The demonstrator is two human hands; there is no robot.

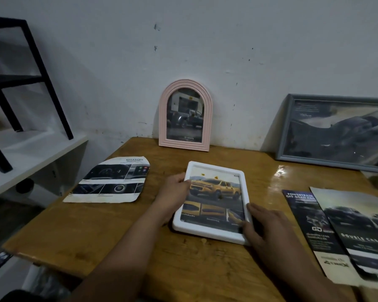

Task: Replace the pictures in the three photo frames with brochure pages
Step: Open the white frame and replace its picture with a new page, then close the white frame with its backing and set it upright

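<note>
A white rectangular photo frame (214, 168) lies face up on the wooden table (140, 232), showing a page with a yellow pickup truck. My left hand (172, 192) grips its left edge near the top, thumb over the rim. My right hand (262, 223) holds its lower right corner. A pink arched frame (184, 114) stands against the wall behind, with a dark truck picture inside. A grey rectangular frame (334, 131) leans on the wall at the back right, holding a dark car picture.
A cut brochure page (109, 182) with car interior pictures lies at the left of the table. Dark brochure pages (336, 232) lie stacked at the right edge. A white shelf (31, 153) with a black metal rack (31, 73) stands to the left.
</note>
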